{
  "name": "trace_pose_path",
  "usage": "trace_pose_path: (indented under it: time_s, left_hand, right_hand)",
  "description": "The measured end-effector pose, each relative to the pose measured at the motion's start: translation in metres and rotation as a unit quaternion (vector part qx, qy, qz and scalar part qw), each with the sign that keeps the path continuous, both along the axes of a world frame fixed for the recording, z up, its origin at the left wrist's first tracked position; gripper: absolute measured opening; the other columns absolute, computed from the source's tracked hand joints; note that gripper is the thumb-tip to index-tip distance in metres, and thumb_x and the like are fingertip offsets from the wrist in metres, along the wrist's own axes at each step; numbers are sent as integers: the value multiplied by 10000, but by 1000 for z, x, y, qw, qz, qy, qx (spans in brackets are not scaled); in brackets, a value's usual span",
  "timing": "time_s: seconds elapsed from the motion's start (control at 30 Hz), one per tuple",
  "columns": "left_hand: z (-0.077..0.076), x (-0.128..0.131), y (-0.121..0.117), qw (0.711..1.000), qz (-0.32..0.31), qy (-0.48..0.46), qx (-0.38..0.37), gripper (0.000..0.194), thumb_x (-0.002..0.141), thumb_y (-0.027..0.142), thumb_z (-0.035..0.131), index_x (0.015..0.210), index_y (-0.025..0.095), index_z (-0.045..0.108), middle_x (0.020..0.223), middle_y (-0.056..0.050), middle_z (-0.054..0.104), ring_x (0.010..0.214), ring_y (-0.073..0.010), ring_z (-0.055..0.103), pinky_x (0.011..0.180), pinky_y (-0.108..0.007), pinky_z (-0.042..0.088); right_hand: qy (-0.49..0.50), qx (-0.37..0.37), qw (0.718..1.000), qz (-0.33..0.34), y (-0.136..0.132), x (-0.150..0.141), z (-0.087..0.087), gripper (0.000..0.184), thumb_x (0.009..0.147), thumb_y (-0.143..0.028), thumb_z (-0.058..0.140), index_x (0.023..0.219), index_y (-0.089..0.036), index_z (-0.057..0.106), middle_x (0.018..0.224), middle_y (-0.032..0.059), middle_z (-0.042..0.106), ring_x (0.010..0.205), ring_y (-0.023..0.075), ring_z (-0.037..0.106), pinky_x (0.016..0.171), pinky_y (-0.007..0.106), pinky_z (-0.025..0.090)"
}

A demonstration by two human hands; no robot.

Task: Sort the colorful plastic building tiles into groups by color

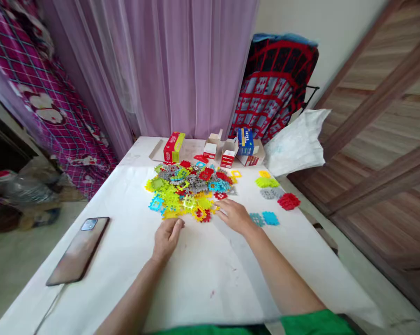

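Observation:
A heap of flat plastic interlocking tiles [190,190] in yellow, green, red, blue and grey lies in the middle of the white table [203,274]. My left hand [167,238] rests on the table just in front of the heap, fingers curled loosely, nothing visible in it. My right hand [233,215] lies flat with fingers stretched toward the heap's right front edge, touching the nearest tiles. To the right sit small sorted groups: green tiles [266,182], grey tiles [270,192], red tiles [288,201] and blue tiles [264,218].
A smartphone [79,250] lies at the left of the table with a cable. Small cardboard boxes, red [174,146], white-red [221,151] and blue [245,141], stand at the far edge. A white plastic bag [296,142] and a draped chair [274,83] are at the far right.

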State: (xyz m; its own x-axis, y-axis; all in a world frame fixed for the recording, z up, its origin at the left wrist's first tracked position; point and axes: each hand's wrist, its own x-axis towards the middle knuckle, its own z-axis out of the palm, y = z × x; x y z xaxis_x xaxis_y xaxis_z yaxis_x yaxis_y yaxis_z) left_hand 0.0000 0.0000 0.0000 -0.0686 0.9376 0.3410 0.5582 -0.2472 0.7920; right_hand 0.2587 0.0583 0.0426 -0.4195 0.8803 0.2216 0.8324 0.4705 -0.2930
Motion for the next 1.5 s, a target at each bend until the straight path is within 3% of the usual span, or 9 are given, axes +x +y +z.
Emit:
trace_pose_path:
  time_s: [0.2, 0.43, 0.67, 0.83, 0.93, 1.03, 1.2, 1.33, 1.5]
  left_hand:
    - [-1, 2, 1, 1000, 3, -6, -6, 391, 903, 437, 404, 738, 203, 670, 729, -52, 710, 745, -184, 664, 703, -292, 518]
    - [-2, 2, 3, 1000, 1, -9, -9, 388, 904, 440, 407, 744, 202, 670, 709, -45, 707, 724, -180, 665, 702, -296, 519]
    - [-4, 2, 3, 1000, 5, 9, 3, 375, 911, 415, 405, 755, 206, 674, 701, -41, 706, 718, -177, 665, 707, -298, 525]
    - [-3, 4, 2, 997, 4, 47, 58, 257, 887, 371, 473, 849, 219, 678, 817, -50, 729, 802, -181, 671, 770, -315, 527]
    - [-1, 10, 2, 998, -6, 35, 54, 222, 865, 358, 508, 937, 222, 668, 879, -52, 732, 787, -165, 669, 741, -291, 535]
    - [-1, 21, 4, 1000, -6, -14, -8, 263, 848, 392, 514, 986, 216, 653, 860, -37, 725, 602, -126, 627, 574, -244, 513]
    - [-1, 35, 10, 981, -18, -140, -132, 338, 776, 529, 540, 762, 200, 618, 486, 56, 531, 391, -100, 502, 410, -203, 383]
    - [2, 33, 15, 963, -26, -198, -180, 433, 696, 626, 575, 659, 194, 576, 409, 79, 453, 354, -82, 427, 398, -195, 335]
    - [4, 32, 15, 958, -46, -203, -199, 453, 672, 641, 586, 634, 190, 555, 434, 77, 458, 360, -68, 403, 403, -194, 333]
  right_hand:
    - [24, 5, 998, -55, 12, -50, -23, 375, 800, -138, 534, 1144, -215, 662, 1244, 78, 626, 1168, 222, 536, 1010, 361, 408]
    - [-8, -37, 997, -69, 13, -50, -29, 416, 830, -223, 546, 1243, -217, 603, 1319, 84, 582, 1204, 244, 509, 1007, 394, 382]
    - [68, 28, 993, -91, 16, -45, -37, 312, 911, -260, 427, 1100, -200, 669, 1162, 101, 669, 1088, 223, 578, 961, 361, 413]
    - [352, -15, 911, -214, 10, -41, -49, 399, 884, -424, 390, 1023, -181, 673, 919, 83, 702, 842, 220, 639, 777, 342, 507]
    - [501, -130, 833, -194, 1, -49, -53, 464, 804, -549, 483, 1000, -171, 667, 757, 38, 666, 614, 181, 599, 566, 299, 503]
    - [553, -190, 800, -138, -8, -61, -55, 435, 737, -534, 585, 976, -179, 665, 787, 32, 667, 579, 152, 574, 502, 263, 480]
    - [524, -208, 822, -82, -16, -70, -56, 340, 797, -457, 538, 979, -191, 647, 792, 25, 671, 596, 142, 583, 553, 270, 506]
    - [424, -139, 895, -24, -21, -60, -42, 402, 817, -350, 546, 1194, -216, 580, 1012, 54, 666, 792, 159, 624, 725, 301, 529]
    - [181, -67, 980, 54, -31, -49, -16, 654, 721, -306, 693, 1337, -238, 481, 1298, 89, 542, 1169, 234, 519, 986, 362, 436]
